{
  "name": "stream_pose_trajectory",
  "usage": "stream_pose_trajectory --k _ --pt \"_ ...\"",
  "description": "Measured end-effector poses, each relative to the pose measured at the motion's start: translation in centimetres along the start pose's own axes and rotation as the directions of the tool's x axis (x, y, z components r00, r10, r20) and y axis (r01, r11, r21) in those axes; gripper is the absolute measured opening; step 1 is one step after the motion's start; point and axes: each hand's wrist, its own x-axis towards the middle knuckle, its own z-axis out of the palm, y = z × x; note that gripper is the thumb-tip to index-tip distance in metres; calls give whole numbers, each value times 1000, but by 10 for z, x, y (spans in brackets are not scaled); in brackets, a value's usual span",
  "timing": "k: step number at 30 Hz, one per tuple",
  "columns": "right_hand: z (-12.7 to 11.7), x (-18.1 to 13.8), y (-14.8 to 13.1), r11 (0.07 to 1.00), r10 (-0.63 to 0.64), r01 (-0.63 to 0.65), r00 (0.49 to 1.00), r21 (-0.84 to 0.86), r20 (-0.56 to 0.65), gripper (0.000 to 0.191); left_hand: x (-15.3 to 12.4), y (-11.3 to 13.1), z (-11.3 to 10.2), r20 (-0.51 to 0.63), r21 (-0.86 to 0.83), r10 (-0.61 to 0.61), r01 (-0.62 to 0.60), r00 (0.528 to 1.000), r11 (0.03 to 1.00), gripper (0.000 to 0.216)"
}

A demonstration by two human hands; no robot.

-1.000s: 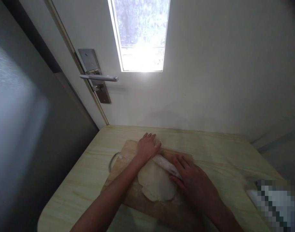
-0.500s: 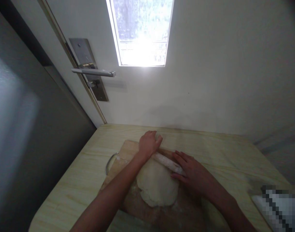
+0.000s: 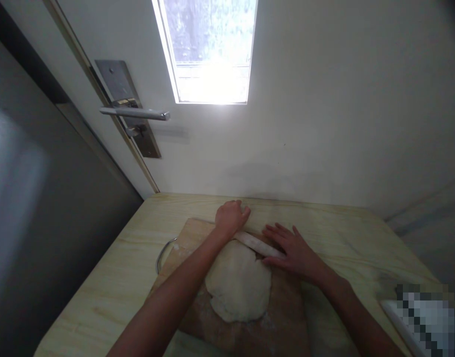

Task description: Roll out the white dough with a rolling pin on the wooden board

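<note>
A flattened round of pale dough (image 3: 240, 287) lies on a floured wooden cutting board (image 3: 283, 317). Across its far edge runs a pale, flour-dusted rolling pin (image 3: 257, 244), slanting down to the right. My left hand (image 3: 230, 217) is curled over the pin's far left end, which it hides. At the other end, my right hand (image 3: 290, 250) rests its palm against the pin with fingers stretched out and spread, the thumb on the near side. A small split shows in the dough's edge near the right thumb.
The board lies on a light wood-grain table (image 3: 111, 277), its metal handle (image 3: 162, 255) to the left. Behind stands a white door with a lever handle (image 3: 136, 113) and a bright window (image 3: 212, 54). A blurred-out flat object (image 3: 424, 317) sits at the right.
The right hand's fingers have lifted and spread more. The pin's right end has moved slightly away, showing more of the dough's edge. My view has shifted a little to the right.
</note>
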Motion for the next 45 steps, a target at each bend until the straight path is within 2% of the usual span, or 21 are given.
stream_pose_trajectory --k 4,11,15,20,28,35,39,42,45 --pt "1 2 2 1000 -25 25 1000 12 3 63 2 0 2 14 21 6 -6 1000 1000 42" --pt "2 0 -1 1000 10 -10 1000 21 10 68 1 -1 3 11 54 28 -29 1000 998 40" --pt "3 -4 -8 998 52 -53 998 -37 -34 68 -2 0 1 4 78 60 -60 998 995 36" --pt "3 -12 -19 991 75 -85 992 -108 -97 59 -11 2 -3 -6 113 86 -85 996 990 33" --pt "9 -27 -37 981 23 -60 980 -184 -197 46 -41 -1 -16 -11 143 170 -167 985 976 34" --pt "12 -49 -56 975 -86 29 964 -221 -252 48 -90 -20 -28 -77 157 214 -200 974 967 39" --pt "11 -62 -69 982 -127 81 952 -173 -279 47 -115 -30 -31 -89 188 215 -196 973 963 42" --pt "10 -69 -74 988 -122 90 950 -123 -287 46 -122 -32 -32 -64 209 211 -194 975 959 43" --pt "12 -71 -74 992 -105 81 953 -95 -284 48 -115 -31 -32 -33 191 183 -174 982 966 42"
